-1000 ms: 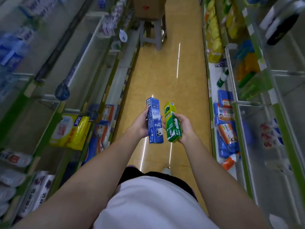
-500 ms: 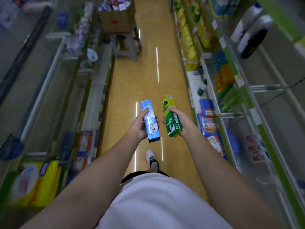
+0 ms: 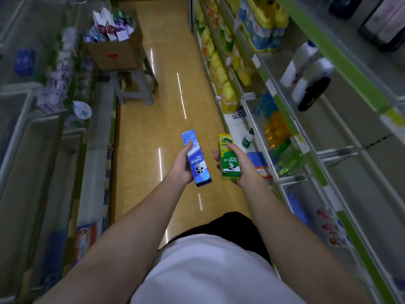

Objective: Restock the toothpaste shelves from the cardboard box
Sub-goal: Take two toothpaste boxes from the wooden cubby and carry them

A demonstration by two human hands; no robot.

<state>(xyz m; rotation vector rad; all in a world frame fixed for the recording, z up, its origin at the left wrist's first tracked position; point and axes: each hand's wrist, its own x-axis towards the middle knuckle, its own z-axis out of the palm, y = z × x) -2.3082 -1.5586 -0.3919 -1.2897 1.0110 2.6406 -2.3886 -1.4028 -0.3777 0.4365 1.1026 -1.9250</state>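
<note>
Left hand point(image 3: 180, 166) grips a blue carton point(image 3: 196, 159), thumb on its front, fingers wrapped behind. Right hand point(image 3: 238, 165) grips a green carton point(image 3: 229, 160) the same way. Both toothpaste cartons are held out over the aisle floor point(image 3: 140, 139) at abt waist height, near each other but not touching, long ends pointing away from the person.

Box point(image 3: 114, 53) sits on a grey stool point(image 3: 133, 86) further up the aisle, by the left shelving, well apart from the hands. It's open and piled w/ more cartons, some poking above the rim.

Progress, as a judgement: early to mid. Two cartons are out of the box and in hand, neither shelved yet. Box looks close to full, so plenty of trips left. Left shelves point(image 3: 54, 99) near the box carry a few blurred small packs, too soft to say if they're toothpaste; lots of bare shelf there. Right shelves point(image 3: 291, 137) hold bottles and yellow packs, not toothpaste as far as I can tell.

Left to do: find the right facing for blue and green, slot both in, then back to the box for more. Can't tell from this view which shelf these two belong on.
</note>
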